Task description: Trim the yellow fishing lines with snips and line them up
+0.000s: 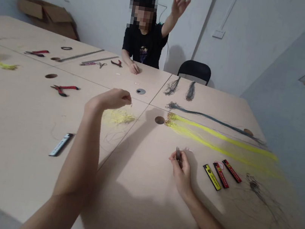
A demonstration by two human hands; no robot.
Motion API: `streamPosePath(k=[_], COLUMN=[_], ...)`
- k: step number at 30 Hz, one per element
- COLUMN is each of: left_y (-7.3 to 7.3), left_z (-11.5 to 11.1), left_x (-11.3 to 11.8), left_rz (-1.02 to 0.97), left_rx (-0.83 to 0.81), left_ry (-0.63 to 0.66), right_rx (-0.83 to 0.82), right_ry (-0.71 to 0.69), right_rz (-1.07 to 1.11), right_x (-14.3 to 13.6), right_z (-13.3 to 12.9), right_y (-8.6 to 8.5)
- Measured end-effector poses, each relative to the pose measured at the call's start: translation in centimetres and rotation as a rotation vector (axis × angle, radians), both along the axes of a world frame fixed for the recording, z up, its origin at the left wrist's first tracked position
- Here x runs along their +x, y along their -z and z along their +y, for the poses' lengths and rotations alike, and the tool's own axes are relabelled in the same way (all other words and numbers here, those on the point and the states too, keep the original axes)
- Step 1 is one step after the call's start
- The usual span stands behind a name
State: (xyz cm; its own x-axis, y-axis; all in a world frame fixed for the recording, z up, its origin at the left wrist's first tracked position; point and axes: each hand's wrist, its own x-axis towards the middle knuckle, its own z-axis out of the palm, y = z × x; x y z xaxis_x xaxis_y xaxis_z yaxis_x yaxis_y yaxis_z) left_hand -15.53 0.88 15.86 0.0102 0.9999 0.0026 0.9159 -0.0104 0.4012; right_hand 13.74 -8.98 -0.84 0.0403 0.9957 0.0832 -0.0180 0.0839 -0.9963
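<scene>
The person's left hand is above a small, messy heap of yellow thread on the table. Its fingers are curled in together, but one cannot tell if they pinch any thread. The right hand has a small dark tool pinched in its fingers, with the tip pointing away from the person. To the right of that hand lie a yellow bar and two red bars. Farther back are long yellow strands, near a dark bundle. Across the table, another person has one arm up.
</scene>
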Motion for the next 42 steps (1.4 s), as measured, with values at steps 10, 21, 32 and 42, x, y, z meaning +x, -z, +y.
streamPosePath(k=[10,21,32,42], left_y=[0.4,0.0,0.0,1.8], left_z=[1.3,1.2,1.1,-6.4], left_x=[0.9,2.7,2.5,2.6], left_rz=[0.094,0.088,0.054,-0.081], left_rx=[-0.145,-0.228,-0.246,-0.017], left_ry=[0.198,0.316,0.301,0.22], right_rx=[0.101,0.155,0.162,0.082], right_ry=[-0.126,0.031,0.035,0.048], right_rz=[-0.104,0.026,0.109,0.249], right_x=[-6.3,-12.3,-12.2,-11.2], right_z=[3.7,9.7,9.9,9.0], right_y=[-4.9,-5.2,-4.9,-5.3])
